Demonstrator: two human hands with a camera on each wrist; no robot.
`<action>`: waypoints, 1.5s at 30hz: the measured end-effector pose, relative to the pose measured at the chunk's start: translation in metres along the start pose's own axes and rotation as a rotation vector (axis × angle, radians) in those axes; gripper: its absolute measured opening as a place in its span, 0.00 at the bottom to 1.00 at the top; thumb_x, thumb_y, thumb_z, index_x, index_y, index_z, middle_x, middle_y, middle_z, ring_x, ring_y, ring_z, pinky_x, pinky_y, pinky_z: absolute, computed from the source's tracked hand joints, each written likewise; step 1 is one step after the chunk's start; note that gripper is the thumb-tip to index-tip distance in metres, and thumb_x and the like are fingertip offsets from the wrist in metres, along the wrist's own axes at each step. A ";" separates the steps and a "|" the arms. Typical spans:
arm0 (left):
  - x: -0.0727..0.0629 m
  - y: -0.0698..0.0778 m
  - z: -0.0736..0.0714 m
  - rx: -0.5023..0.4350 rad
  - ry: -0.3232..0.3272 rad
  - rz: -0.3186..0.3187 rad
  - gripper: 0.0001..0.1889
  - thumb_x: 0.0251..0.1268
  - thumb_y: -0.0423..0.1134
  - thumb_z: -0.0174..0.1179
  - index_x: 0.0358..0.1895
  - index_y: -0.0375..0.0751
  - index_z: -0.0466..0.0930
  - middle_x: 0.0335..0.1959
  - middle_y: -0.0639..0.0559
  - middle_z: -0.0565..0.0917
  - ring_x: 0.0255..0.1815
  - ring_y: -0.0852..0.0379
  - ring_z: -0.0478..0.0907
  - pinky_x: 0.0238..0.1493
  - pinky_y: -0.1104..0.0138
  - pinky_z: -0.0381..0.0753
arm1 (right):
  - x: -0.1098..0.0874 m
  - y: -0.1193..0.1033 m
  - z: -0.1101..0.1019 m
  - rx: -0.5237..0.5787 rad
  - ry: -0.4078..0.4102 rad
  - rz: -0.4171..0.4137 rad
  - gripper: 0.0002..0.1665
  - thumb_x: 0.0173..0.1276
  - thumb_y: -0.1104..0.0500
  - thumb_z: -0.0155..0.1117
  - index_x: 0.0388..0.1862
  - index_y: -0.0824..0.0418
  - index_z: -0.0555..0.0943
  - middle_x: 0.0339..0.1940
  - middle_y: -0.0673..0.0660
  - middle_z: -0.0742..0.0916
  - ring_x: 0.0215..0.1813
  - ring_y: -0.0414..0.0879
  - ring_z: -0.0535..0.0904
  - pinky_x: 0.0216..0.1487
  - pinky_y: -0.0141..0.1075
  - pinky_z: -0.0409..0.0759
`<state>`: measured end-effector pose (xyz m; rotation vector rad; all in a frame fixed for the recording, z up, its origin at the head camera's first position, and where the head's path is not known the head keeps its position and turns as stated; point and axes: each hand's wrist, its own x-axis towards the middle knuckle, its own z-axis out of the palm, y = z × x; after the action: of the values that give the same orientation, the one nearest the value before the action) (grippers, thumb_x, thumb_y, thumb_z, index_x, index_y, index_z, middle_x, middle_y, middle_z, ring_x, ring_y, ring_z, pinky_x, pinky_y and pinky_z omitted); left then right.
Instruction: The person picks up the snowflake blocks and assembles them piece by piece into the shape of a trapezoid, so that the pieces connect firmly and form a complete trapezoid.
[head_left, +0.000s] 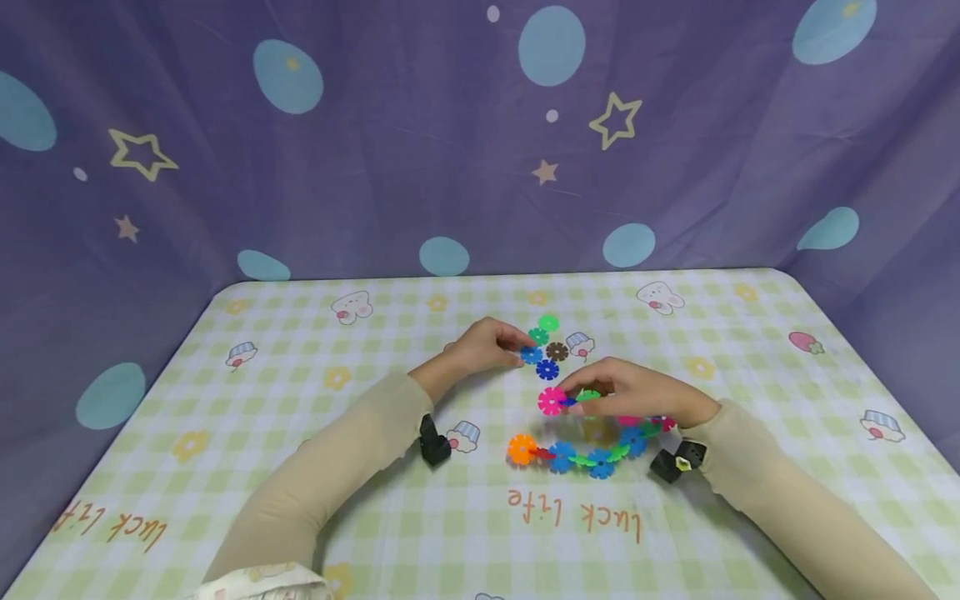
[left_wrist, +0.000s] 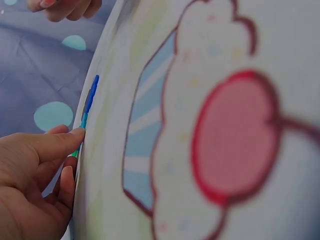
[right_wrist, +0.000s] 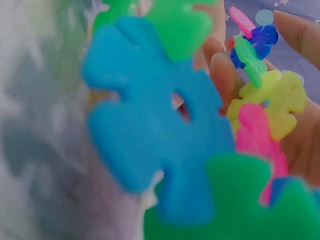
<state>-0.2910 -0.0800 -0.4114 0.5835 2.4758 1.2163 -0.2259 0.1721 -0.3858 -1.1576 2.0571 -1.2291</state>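
My left hand (head_left: 483,346) pinches a light blue snowflake disc (head_left: 531,356) between thumb and fingers. It lies in a small group with a dark blue disc (head_left: 547,369), a brown disc (head_left: 557,352), a teal disc (head_left: 538,337) and a light green disc (head_left: 549,322). In the left wrist view, the discs show edge-on beside the left hand (left_wrist: 40,175). Nearer the front, my right hand (head_left: 637,390) holds one end of a curved chain of interlocked snowflake discs (head_left: 600,463), close to its pink end disc (head_left: 552,401). An orange disc (head_left: 521,449) ends the other side.
A checked tablecloth (head_left: 360,533) printed with cupcakes, flowers and lettering covers the table. Behind it hangs a purple curtain (head_left: 390,150) with stars and blue spots. Black wrist cameras (head_left: 433,442) sit on both sleeves, the right one close to the chain.
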 end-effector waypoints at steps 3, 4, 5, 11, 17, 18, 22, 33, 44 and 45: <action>0.001 0.000 0.000 0.029 0.017 0.001 0.14 0.53 0.33 0.69 0.45 0.47 0.86 0.41 0.56 0.86 0.42 0.61 0.77 0.47 0.70 0.76 | 0.003 -0.002 0.000 0.004 0.009 0.034 0.12 0.70 0.60 0.57 0.49 0.59 0.82 0.42 0.54 0.87 0.36 0.45 0.78 0.41 0.33 0.78; 0.000 0.001 0.000 0.034 0.021 0.002 0.14 0.53 0.33 0.70 0.45 0.47 0.86 0.41 0.56 0.86 0.42 0.61 0.77 0.47 0.70 0.76 | 0.004 -0.003 0.000 0.008 0.011 0.035 0.12 0.71 0.60 0.56 0.48 0.59 0.83 0.41 0.56 0.87 0.35 0.47 0.78 0.40 0.33 0.78; 0.000 0.001 0.000 0.039 0.024 0.004 0.14 0.52 0.33 0.70 0.45 0.47 0.87 0.40 0.56 0.86 0.42 0.61 0.77 0.47 0.70 0.76 | 0.005 -0.003 0.001 0.008 0.015 0.035 0.12 0.71 0.60 0.55 0.48 0.60 0.83 0.40 0.57 0.87 0.33 0.48 0.78 0.38 0.33 0.78; 0.001 0.001 0.000 0.033 0.011 0.020 0.14 0.53 0.33 0.69 0.44 0.47 0.87 0.40 0.56 0.86 0.40 0.60 0.76 0.45 0.70 0.76 | 0.009 -0.001 0.003 0.007 0.045 0.030 0.12 0.73 0.60 0.53 0.39 0.62 0.84 0.24 0.55 0.81 0.23 0.40 0.70 0.31 0.31 0.73; 0.002 0.000 -0.001 0.020 -0.033 0.049 0.14 0.53 0.31 0.69 0.45 0.44 0.86 0.43 0.54 0.86 0.43 0.59 0.77 0.49 0.70 0.75 | 0.012 0.002 0.006 0.029 0.049 0.016 0.13 0.73 0.61 0.53 0.32 0.64 0.83 0.16 0.49 0.71 0.18 0.39 0.60 0.25 0.32 0.67; 0.002 0.000 -0.001 0.018 -0.045 0.055 0.15 0.53 0.31 0.69 0.46 0.43 0.86 0.44 0.53 0.86 0.45 0.59 0.77 0.51 0.70 0.75 | 0.012 0.002 0.007 0.033 0.051 0.013 0.14 0.73 0.61 0.53 0.32 0.65 0.83 0.16 0.48 0.70 0.17 0.39 0.60 0.25 0.32 0.66; 0.000 0.000 -0.001 -0.002 -0.112 0.078 0.17 0.53 0.30 0.68 0.49 0.40 0.83 0.48 0.51 0.84 0.52 0.57 0.77 0.57 0.69 0.73 | 0.012 0.000 0.008 0.035 0.073 0.002 0.13 0.72 0.62 0.54 0.32 0.64 0.84 0.14 0.46 0.69 0.17 0.38 0.59 0.23 0.31 0.65; -0.008 0.006 -0.003 0.146 -0.149 0.081 0.17 0.51 0.32 0.70 0.48 0.41 0.84 0.47 0.52 0.84 0.53 0.57 0.78 0.58 0.67 0.73 | 0.014 -0.006 0.013 0.009 0.179 0.150 0.10 0.70 0.61 0.56 0.39 0.62 0.85 0.27 0.62 0.84 0.19 0.37 0.62 0.28 0.29 0.69; -0.014 0.004 -0.007 0.133 -0.087 0.116 0.12 0.52 0.30 0.69 0.42 0.43 0.86 0.34 0.54 0.84 0.35 0.59 0.76 0.40 0.70 0.77 | 0.018 -0.015 0.015 0.029 0.263 0.216 0.10 0.69 0.58 0.59 0.36 0.60 0.86 0.24 0.56 0.83 0.20 0.38 0.62 0.27 0.29 0.65; -0.014 0.003 -0.008 0.108 -0.089 0.117 0.12 0.52 0.30 0.69 0.42 0.42 0.86 0.34 0.53 0.84 0.34 0.59 0.75 0.39 0.71 0.77 | 0.018 -0.016 0.015 0.034 0.272 0.223 0.10 0.69 0.58 0.59 0.36 0.60 0.86 0.25 0.57 0.83 0.21 0.39 0.63 0.27 0.30 0.65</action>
<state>-0.2816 -0.0901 -0.4027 0.8036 2.4735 1.0778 -0.2178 0.1455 -0.3791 -0.7528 2.2792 -1.3636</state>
